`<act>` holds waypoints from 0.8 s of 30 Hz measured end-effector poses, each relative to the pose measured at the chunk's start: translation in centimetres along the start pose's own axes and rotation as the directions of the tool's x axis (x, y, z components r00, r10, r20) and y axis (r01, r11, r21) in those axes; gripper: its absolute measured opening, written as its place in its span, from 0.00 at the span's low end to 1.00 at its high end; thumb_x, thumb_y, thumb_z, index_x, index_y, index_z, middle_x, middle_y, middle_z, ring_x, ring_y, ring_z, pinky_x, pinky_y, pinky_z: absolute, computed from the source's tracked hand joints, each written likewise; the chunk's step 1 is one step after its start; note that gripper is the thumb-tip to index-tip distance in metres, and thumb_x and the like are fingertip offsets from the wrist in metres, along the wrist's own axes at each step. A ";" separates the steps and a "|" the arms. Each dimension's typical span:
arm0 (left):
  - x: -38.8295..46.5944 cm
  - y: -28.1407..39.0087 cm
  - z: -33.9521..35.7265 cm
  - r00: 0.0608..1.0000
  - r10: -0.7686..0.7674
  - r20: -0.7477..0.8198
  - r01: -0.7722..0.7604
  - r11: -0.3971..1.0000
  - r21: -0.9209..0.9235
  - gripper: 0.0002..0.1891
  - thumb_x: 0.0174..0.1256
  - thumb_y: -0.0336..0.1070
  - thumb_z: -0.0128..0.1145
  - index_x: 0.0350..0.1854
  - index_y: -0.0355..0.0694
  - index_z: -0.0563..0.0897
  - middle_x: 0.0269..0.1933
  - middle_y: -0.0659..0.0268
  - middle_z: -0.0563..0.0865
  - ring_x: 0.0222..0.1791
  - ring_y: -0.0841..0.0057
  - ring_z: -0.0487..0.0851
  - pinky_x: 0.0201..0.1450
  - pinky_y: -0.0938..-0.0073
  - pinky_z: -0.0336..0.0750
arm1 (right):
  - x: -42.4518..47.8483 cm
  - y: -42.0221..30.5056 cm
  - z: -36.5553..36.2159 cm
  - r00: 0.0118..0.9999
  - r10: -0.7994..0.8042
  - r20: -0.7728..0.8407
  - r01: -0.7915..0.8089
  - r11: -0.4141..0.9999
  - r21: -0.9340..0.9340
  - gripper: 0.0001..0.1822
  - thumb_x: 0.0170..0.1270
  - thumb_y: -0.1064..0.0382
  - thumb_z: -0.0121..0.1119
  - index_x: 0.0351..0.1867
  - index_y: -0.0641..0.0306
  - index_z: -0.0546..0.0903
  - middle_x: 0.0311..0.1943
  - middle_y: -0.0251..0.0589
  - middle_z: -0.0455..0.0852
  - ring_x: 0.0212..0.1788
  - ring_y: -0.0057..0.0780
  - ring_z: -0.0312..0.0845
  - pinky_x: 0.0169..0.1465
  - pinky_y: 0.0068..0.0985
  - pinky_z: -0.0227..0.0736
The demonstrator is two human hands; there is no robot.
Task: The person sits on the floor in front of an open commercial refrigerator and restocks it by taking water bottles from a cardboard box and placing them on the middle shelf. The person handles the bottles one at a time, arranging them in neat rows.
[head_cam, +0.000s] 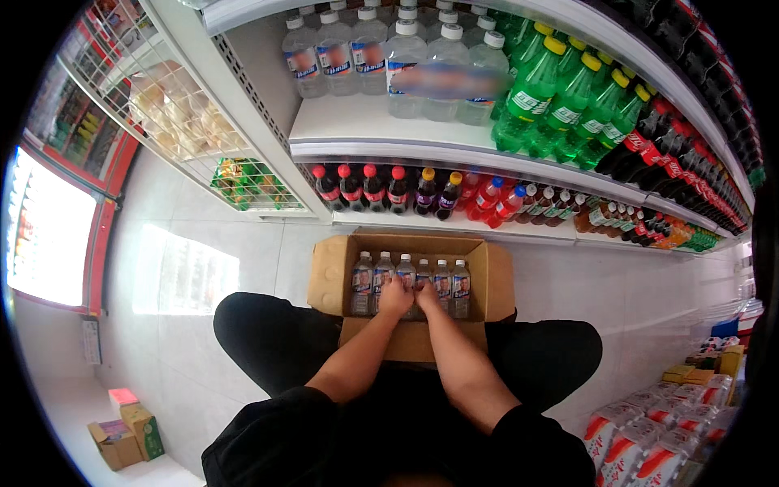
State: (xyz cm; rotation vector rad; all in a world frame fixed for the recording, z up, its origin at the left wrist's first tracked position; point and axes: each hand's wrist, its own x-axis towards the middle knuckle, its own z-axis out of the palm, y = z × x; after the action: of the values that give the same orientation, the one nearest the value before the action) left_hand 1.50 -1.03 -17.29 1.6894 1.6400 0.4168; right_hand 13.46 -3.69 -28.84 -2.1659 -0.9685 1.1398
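Note:
An open cardboard box stands before me, between my bent knees, its flaps folded outward. Inside it, a row of clear plastic bottles with white caps and blue labels stands upright. My left hand is at a bottle near the middle of the row, fingers bent at its label. Right beside it, my right hand touches the neighbouring bottle. The hands nearly meet; their fingertips are partly hidden, so whether either one grips its bottle cannot be told.
Shelves beyond the box hold clear, green, cola and other drink bottles. A white wire rack stands left of them. Small cartons lie at lower left, wrapped bottle packs at lower right.

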 end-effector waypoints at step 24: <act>1.1 -2.2 2.8 0.958 -0.194 0.213 0.219 0.971 -0.098 0.26 0.64 0.53 0.67 0.55 0.37 0.85 0.55 0.44 0.90 0.60 0.49 0.87 0.63 0.56 0.79 | -0.1 0.0 -1.4 0.980 0.003 0.200 0.037 0.979 -0.198 0.45 0.59 0.43 0.74 0.66 0.71 0.65 0.61 0.68 0.82 0.63 0.53 0.82 0.66 0.41 0.75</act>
State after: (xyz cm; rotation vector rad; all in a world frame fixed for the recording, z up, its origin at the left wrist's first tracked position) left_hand 2.00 -0.91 -20.96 1.4053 1.5881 0.2283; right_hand 14.61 -3.90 -28.06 -2.2246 -1.2357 1.3206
